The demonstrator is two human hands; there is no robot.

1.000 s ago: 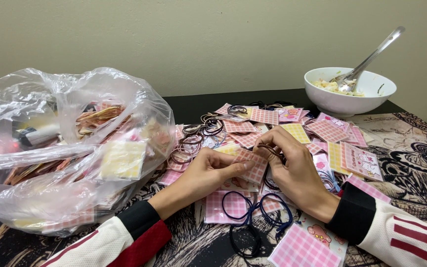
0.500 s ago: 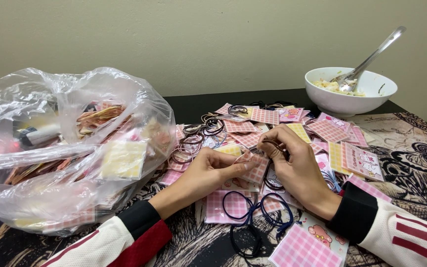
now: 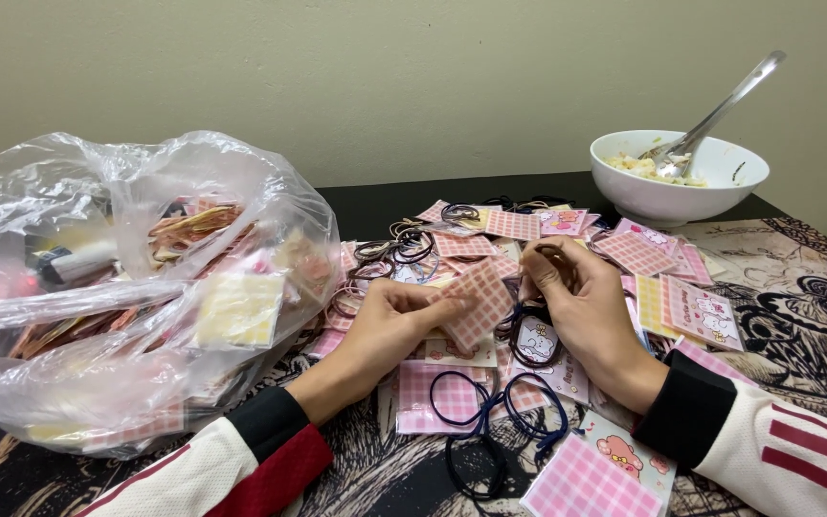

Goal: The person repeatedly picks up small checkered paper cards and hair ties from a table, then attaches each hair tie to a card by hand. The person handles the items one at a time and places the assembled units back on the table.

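At the counter's centre, your left hand [image 3: 390, 321] pinches one pink checked card [image 3: 476, 302]; your right hand [image 3: 581, 302] grips a brown hair tie [image 3: 555, 254]. Judged progress: many loose cards and ties remain.

We now see the pink checked card [image 3: 476, 302] lifted clear in the left hand [image 3: 390, 325], while the right hand [image 3: 581, 302] pulls a hair tie [image 3: 557, 257] off it.
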